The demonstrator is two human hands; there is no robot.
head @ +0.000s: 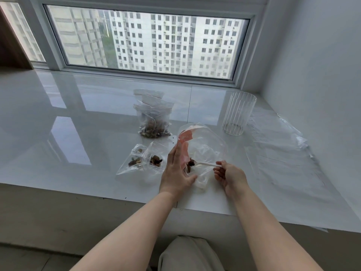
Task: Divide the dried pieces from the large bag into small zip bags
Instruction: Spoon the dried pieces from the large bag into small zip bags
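Note:
A clear plastic bag with a pink patch [203,145] stands open on the white sill. My left hand [176,173] holds its left edge, fingers along the plastic and thumb under it. My right hand [227,174] pinches a white plastic spoon [207,163] whose tip reaches into the bag with a few brown dried pieces [191,164] on it. Two small zip bags [144,161] with a few dried pieces lie to the left. Behind them lies a fuller zip bag of dried pieces [154,124].
A ribbed clear glass [238,114] stands at the back right. Flat empty plastic bags [281,149] are spread along the right beside the white wall. The window is behind, and the sill's front edge runs just under my wrists. My knee shows below.

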